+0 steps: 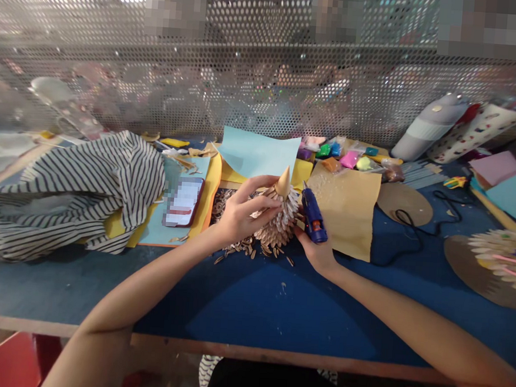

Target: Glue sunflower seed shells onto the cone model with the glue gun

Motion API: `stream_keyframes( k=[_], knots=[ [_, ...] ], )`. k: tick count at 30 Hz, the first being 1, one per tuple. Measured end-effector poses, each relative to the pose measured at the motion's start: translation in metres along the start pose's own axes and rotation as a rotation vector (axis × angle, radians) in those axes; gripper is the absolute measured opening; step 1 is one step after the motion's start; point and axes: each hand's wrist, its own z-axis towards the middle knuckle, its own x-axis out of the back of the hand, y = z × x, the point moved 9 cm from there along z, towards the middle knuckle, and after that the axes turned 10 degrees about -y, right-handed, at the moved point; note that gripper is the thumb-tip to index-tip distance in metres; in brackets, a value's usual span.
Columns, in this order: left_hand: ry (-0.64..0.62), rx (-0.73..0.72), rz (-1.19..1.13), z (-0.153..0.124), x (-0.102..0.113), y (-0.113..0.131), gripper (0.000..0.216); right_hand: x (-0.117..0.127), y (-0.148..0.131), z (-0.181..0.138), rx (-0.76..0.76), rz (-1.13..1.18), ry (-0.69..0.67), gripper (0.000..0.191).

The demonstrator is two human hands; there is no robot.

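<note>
My left hand [248,207] grips a paper cone covered in overlapping layers of seed shells [280,221], its bare tan tip pointing up. My right hand [314,247] is shut on a blue hot glue gun [313,216], with its nozzle pointing up towards the cone and close to it. Loose seed shells [234,215] lie in a scatter on the blue table [250,311], under and behind the cone. A sheet of tan paper [345,208] lies just to the right of the glue gun.
To the left are a striped cloth [76,195] and a phone [184,201] on coloured paper. Packets of coloured clay [335,155] lie behind my hands. A shell-covered disc [486,268] and a black cord [414,228] are at the right. A perforated metal screen [265,88] stands behind.
</note>
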Motion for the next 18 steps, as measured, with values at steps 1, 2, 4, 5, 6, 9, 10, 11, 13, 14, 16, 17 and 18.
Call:
stream_keyframes(
  k=[1,2,4,5,6,9,10,11,13,14,16,17,18],
  knots=[
    [0.002,-0.002,0.0,-0.0001,0.0,0.0001,0.015,0.0001,0.0005,-0.0001,-0.005,0.002,0.0,0.033],
    [0.004,-0.003,-0.001,-0.0002,0.0,0.0,0.015,0.0001,0.0007,-0.0002,-0.007,0.002,0.0,0.033],
    [0.005,-0.005,-0.002,-0.0002,-0.0001,-0.0001,0.015,-0.0009,0.0005,-0.0001,-0.005,0.004,-0.011,0.033],
    [0.006,-0.006,-0.003,-0.0002,-0.0001,0.0001,0.015,-0.0013,0.0001,-0.0001,-0.001,0.005,-0.015,0.033],
    [0.008,-0.009,-0.004,-0.0002,0.0,0.0003,0.014,-0.0013,-0.0003,0.0,0.004,0.005,-0.016,0.033],
    [0.007,-0.008,-0.005,0.0,0.0004,0.0006,0.014,-0.0004,-0.0012,0.0001,0.012,-0.013,-0.01,0.032],
    [0.004,-0.005,-0.006,0.0001,0.0004,0.0005,0.014,-0.0001,-0.0013,0.0001,0.013,-0.021,-0.009,0.032],
    [0.001,0.0,-0.006,0.0002,0.0003,0.0002,0.015,-0.0001,-0.001,0.0,0.012,-0.027,-0.011,0.032],
    [-0.003,0.001,-0.011,0.0003,0.0001,-0.0001,0.015,0.0007,-0.0001,-0.0002,0.009,-0.031,-0.005,0.03],
    [-0.004,0.0,-0.016,0.0003,0.0,-0.0001,0.015,0.0012,0.0006,-0.0003,0.008,-0.03,0.001,0.03],
    [-0.004,-0.004,-0.021,0.0001,-0.0002,-0.0002,0.017,0.0017,0.002,-0.0006,0.004,-0.025,0.01,0.031],
    [-0.005,-0.004,-0.02,0.0,-0.0004,-0.0003,0.017,0.0017,0.0025,-0.0007,0.003,-0.022,0.013,0.031],
    [-0.006,-0.003,-0.017,0.0,-0.0005,-0.0003,0.018,0.0012,0.0028,-0.0006,0.002,-0.018,0.01,0.031]
  ],
)
